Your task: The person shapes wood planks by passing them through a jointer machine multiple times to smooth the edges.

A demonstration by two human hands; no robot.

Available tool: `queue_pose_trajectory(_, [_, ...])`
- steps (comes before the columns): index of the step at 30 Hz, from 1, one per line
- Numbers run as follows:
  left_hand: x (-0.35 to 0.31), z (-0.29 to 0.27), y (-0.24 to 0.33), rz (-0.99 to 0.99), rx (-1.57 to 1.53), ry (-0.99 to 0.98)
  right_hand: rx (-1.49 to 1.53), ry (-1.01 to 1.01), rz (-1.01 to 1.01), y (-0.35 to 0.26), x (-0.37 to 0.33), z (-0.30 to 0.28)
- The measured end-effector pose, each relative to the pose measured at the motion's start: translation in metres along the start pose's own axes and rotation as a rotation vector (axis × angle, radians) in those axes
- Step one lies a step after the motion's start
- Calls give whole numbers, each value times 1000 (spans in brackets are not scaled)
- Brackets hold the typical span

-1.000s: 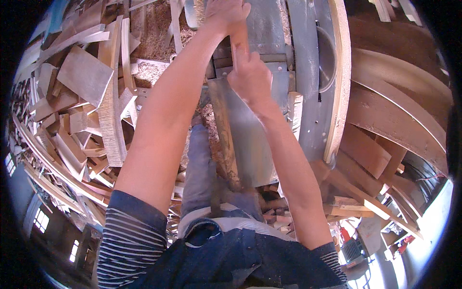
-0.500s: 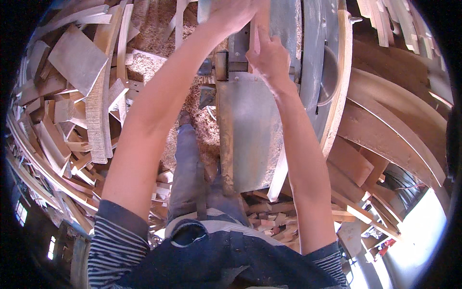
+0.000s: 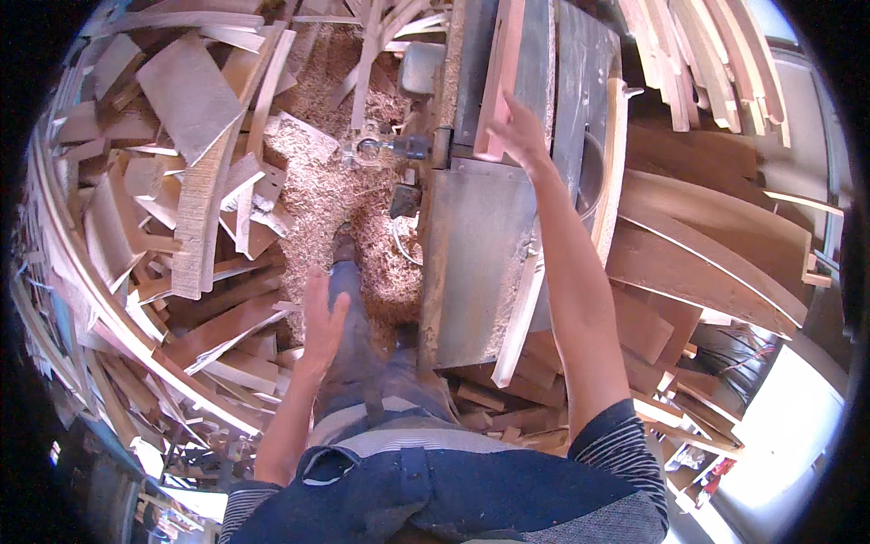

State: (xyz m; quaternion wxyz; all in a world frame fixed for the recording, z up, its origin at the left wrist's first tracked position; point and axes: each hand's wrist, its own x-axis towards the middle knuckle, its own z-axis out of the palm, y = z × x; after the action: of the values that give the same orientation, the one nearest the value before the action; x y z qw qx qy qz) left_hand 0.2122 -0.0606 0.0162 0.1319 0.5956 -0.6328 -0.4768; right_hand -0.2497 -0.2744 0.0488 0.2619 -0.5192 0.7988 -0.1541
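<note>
A reddish wooden strip (image 3: 505, 68) lies lengthwise on the grey metal bed (image 3: 476, 218) of a woodworking machine that looks like a jointer. At the strip's near end, my right hand (image 3: 521, 136) grips it, thumb on the left side and a finger stretched along the wood. My left hand (image 3: 322, 317) is off the machine, low in front of my trouser leg, fingers extended and holding nothing. Beside the strip on the right runs a grey metal fence (image 3: 569, 100).
Offcuts and boards (image 3: 195, 100) pile up on the left. Wood shavings (image 3: 317, 213) cover the floor beside the machine. A pale wooden stick (image 3: 518, 326) leans at the bed's near end. Wide curved brown boards (image 3: 707, 263) stand to the right, with stacked strips (image 3: 698, 63) beyond.
My left hand has come away from the far part of the bed, down and back toward my body. The right hand stays at the strip, which shows more clearly now.
</note>
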Motion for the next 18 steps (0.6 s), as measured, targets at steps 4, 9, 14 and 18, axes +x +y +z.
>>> queue_pose_trajectory(4, [4,-10,71,35,-201,-75,1019,-160,154,-46,-122,-31])
queue_pose_trajectory(9, [39,0,152,-2,-729,-252,1792,-128,203,-79,-294,-46])
queue_pose_trajectory(14, [34,48,220,-153,-1377,-398,2041,-212,206,-30,-417,-29])
queue_pose_trajectory(18, [3,82,235,-198,-1410,-473,2266,-266,166,-5,-478,-29])
